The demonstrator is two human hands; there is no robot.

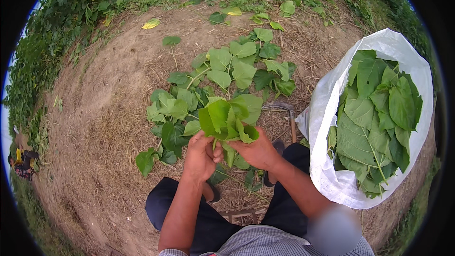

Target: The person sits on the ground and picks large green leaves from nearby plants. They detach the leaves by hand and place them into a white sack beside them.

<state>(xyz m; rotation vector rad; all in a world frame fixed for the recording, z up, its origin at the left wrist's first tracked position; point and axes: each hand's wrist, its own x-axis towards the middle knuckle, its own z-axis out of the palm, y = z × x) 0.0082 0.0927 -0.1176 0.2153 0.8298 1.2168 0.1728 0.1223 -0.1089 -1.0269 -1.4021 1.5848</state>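
My left hand (204, 153) and my right hand (257, 149) are close together in front of me, both gripping a bunch of broad green leaves (224, 119) near its base. My left fingers are closed around the stalks; my right thumb and fingers press the side of the bunch. Below and beyond my hands, cut leafy branches (215, 65) lie in a heap on the ground. To the right stands a white woven plastic sack (325, 113), its mouth wide, holding many large green leaves (366, 128) stacked inside.
A sickle (292, 122) with a wooden handle lies between the heap and the sack. Loose leaves, some of them yellow (151, 24), are scattered on the straw-covered soil. Dense green plants (67, 10) border the ground. Another person (24, 161) is low at the far left edge.
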